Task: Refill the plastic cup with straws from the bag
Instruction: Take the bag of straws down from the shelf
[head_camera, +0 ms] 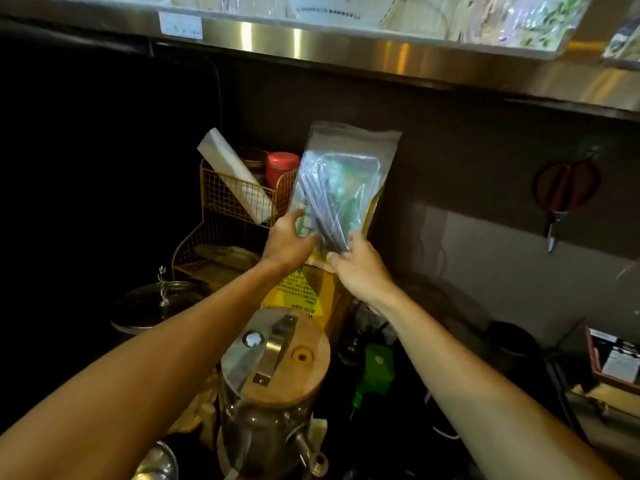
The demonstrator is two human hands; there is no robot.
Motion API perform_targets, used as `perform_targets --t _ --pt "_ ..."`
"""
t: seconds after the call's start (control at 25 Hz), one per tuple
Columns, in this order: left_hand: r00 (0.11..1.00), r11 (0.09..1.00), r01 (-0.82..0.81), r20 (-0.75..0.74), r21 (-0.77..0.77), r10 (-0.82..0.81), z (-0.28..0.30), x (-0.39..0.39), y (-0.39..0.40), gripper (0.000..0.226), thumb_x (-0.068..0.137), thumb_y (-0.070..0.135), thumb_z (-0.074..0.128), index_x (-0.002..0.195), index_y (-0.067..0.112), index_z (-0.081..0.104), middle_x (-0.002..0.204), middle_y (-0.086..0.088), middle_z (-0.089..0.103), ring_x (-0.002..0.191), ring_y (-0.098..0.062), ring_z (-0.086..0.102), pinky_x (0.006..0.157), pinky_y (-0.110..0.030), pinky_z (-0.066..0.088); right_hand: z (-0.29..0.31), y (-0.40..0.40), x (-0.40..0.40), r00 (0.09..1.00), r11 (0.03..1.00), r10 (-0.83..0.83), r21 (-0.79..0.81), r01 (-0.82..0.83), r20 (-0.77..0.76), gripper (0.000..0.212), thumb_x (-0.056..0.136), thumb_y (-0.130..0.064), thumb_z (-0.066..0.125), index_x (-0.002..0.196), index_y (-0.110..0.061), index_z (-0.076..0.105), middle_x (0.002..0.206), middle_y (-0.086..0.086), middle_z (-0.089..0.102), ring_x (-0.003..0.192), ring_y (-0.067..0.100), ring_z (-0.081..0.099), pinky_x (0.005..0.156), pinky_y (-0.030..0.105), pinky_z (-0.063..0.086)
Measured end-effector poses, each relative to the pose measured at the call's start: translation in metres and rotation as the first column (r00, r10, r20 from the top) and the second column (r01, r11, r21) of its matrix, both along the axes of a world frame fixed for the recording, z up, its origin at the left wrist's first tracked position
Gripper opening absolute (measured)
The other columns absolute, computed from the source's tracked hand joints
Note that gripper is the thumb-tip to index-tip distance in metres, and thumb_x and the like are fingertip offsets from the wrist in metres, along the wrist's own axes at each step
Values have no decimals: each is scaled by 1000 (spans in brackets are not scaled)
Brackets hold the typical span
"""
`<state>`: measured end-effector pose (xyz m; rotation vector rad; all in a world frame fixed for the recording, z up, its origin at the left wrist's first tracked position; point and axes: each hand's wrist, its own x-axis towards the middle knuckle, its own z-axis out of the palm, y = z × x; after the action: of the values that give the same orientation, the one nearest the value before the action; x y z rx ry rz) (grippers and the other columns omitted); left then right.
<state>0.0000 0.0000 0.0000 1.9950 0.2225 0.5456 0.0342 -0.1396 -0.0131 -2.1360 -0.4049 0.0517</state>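
Note:
A clear plastic bag (346, 161) with dark wrapped straws (323, 206) inside is held upright in front of the dark back wall, above the counter. My left hand (287, 239) grips its lower left corner. My right hand (360, 265) grips its lower right edge. The straws lean diagonally in the bag's lower half. I see no plastic cup that I can name for sure; clear items low between my arms are too dark to tell.
Behind the bag stand a gold wire rack (239, 199) holding a white roll (235, 174) and a red-lidded jar (281, 166), and a yellow box (304, 292). Below sit a glass dispenser with wooden lid (277, 362), a green bottle (375, 370), a pot lid (156, 303). Scissors (562, 195) hang right. Steel shelf (381, 53) overhead.

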Motion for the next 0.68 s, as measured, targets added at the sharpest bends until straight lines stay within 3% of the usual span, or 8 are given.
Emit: perform_targets --t 0.04,0.16,0.2,0.28,0.4,0.52,0.6,0.68 --pt "1000 1000 -4 8 13 4 -1 2 0 60 94 14 68 149 8 45 135 -9 60 111 -16 58 89 -31 54 -1 4 1 999 999 -32 -10 32 14 70 99 -25 60 158 -11 26 145 8 57 121 25 64 90 37 57" --pt "1000 1000 2 -22 -10 -2 -12 15 5 59 94 16 67 148 10 44 121 -1 62 102 -22 64 90 -39 56 -4 18 9 992 992 -126 -28 127 33 71 101 -20 56 159 -2 19 124 11 60 89 17 62 54 21 42" --pt "999 999 -2 -40 -32 1 -13 19 6 57 94 17 66 147 11 45 123 -4 65 101 -24 66 90 -40 57 -2 23 9 990 989 -142 -40 142 19 72 102 -18 56 160 1 17 122 12 63 83 16 62 52 22 42" --pt "998 998 -34 -59 -48 31 -18 27 12 54 95 16 65 145 10 46 121 -1 64 101 -21 63 87 -37 54 -3 33 15 984 982 -178 -63 177 -6 76 102 -16 56 161 3 11 122 13 67 88 21 69 63 31 54" --pt "995 994 -74 -76 -78 68 -25 37 20 53 95 15 68 143 6 47 107 5 56 98 -14 56 82 -28 46 -9 45 25 977 974 -211 -94 207 -41 59 101 -14 56 153 -2 31 130 16 64 106 33 70 77 41 58" --pt "996 995 -47 -86 -92 39 -27 44 26 48 93 23 72 135 7 56 97 -1 67 94 -20 65 73 -26 49 -12 48 27 974 968 -223 -128 218 -29 43 101 -12 59 141 -3 48 126 15 65 105 32 70 72 36 55" --pt "995 994 -50 -87 -98 41 -27 44 26 51 93 29 72 137 8 59 110 -8 71 104 -24 68 82 -29 52 -13 47 27 974 968 -226 -111 226 4 28 101 -15 60 127 -5 58 120 13 67 97 28 68 63 30 51" --pt "996 995 -61 -69 -80 56 -23 40 23 38 93 29 72 125 9 66 107 -9 70 104 -25 67 85 -32 53 -13 45 26 970 964 -238 -107 242 50 19 101 -19 62 115 -6 63 115 11 69 94 26 66 58 26 42"
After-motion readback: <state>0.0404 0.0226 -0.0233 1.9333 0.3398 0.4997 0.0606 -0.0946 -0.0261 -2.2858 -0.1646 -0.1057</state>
